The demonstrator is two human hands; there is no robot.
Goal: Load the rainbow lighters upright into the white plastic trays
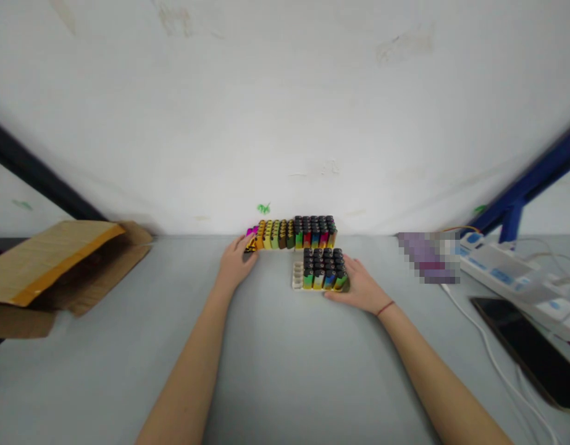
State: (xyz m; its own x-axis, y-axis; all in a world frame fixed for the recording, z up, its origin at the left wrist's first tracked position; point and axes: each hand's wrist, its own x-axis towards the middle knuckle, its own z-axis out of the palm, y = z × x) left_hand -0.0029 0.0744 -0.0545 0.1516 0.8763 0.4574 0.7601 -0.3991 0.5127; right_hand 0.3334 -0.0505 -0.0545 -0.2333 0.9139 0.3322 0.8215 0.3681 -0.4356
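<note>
Two trays of coloured lighters stand on the grey table. The far tray of lighters sits against the white wall, full of lighters in a long row. My left hand rests at its left end, fingers curled against the leftmost lighters. The near tray of lighters is smaller, with empty slots at its left edge. My right hand lies along its right and front side, fingers wrapped on the tray's corner.
An open cardboard box lies on its side at the left. At the right are a white power strip with cables, a dark phone and a blurred-out object. A white wall rises behind the table.
</note>
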